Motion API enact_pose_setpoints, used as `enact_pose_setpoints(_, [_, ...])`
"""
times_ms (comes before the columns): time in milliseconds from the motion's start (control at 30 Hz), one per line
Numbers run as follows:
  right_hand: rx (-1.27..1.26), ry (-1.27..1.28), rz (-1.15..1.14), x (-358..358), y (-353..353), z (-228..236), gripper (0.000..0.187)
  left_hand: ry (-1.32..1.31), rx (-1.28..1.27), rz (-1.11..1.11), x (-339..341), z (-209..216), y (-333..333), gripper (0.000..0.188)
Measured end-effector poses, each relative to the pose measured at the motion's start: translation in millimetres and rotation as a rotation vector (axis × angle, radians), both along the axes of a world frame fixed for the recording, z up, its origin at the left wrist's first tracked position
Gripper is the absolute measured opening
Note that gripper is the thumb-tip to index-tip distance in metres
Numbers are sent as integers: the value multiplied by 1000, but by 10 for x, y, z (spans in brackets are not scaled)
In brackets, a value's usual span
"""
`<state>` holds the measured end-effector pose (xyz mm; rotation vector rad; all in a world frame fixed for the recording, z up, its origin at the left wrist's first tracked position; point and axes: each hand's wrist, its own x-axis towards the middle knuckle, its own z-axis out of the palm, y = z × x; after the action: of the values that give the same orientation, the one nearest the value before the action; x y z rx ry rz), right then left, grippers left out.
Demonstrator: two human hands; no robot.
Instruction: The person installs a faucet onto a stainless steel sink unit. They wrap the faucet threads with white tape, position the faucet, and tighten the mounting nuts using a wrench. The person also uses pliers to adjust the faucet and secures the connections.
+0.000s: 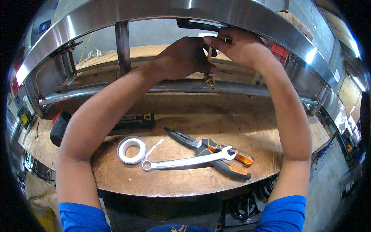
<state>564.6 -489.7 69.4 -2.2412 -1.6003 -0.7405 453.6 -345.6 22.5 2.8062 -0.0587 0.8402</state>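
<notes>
Both my arms reach up under the front rail of a stainless steel frame [154, 11]. My left hand [183, 58] is closed around a thin metal tube [210, 54] with a brass fitting [209, 81] at its lower end. Right beside it, my right hand [241, 44] has its thumb and fingers bent together near the tube's top, just below a black part [199, 24] under the rail. What those fingers pinch is hidden. On the wooden board below lie a combination wrench [189, 160], long-nose pliers [208, 149] under it, and a roll of white thread tape [131, 150].
A mallet-like tool with a black handle [135, 120] lies partly behind my left forearm. A horizontal steel pipe [170, 87] crosses the frame behind my hands, and an upright leg [123, 48] stands left of them. Below the board's front edge is a gas burner [245, 208].
</notes>
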Motion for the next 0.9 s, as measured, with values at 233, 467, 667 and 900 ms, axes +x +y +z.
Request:
enact_pose_setpoints(233, [-23, -1, -6, -58, -56, -1, 61, 165, -397, -236, -39, -1, 67, 45])
enact_pose_setpoints(467, [112, -71, 62, -29, -22, -54, 58, 109, -52, -19, -37, 39, -21, 51])
enact_pose_setpoints(667, [87, -99, 130, -162, -105, -112, 55, 184, -416, -272, 25, -30, 177, 53])
enact_pose_setpoints(900, [-361, -260, 481, -1207, -711, -194, 52, 139, -395, -343, 51, -74, 131, 53])
